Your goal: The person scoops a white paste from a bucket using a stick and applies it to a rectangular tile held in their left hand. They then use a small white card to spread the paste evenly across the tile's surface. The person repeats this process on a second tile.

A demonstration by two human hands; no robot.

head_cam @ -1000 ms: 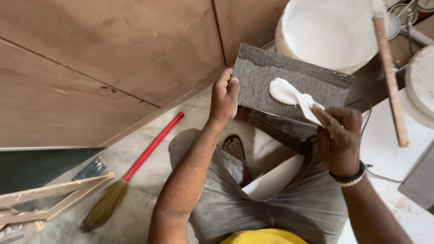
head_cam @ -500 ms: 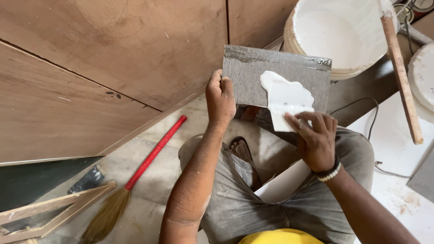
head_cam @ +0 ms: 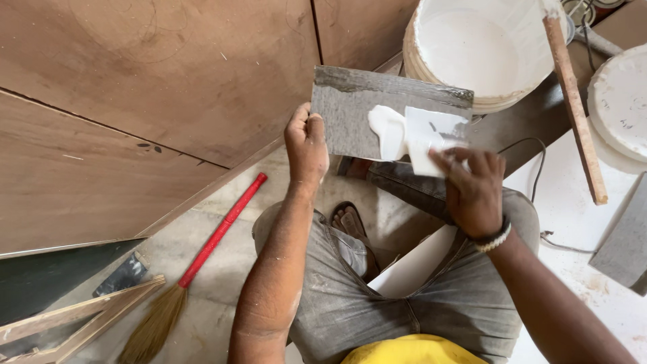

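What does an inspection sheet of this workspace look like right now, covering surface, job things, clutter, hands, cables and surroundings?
Surface: pale stone floor, dusty; white-smeared patch at the right.
Job's things: grey rectangular board held up, carrying a blob of white paste; flat white scraper pressed on it.
Clutter: broom with red handle on the floor; wooden strips at lower left; dark scraper beside them; grey slab at the right edge.
Hands: left hand grips the board's left edge; right hand holds the scraper, beaded band on the wrist.
Cables: thin cable trailing on the floor at the right.
Surroundings: brown plywood panels; white bucket with a wooden stick; white lid.
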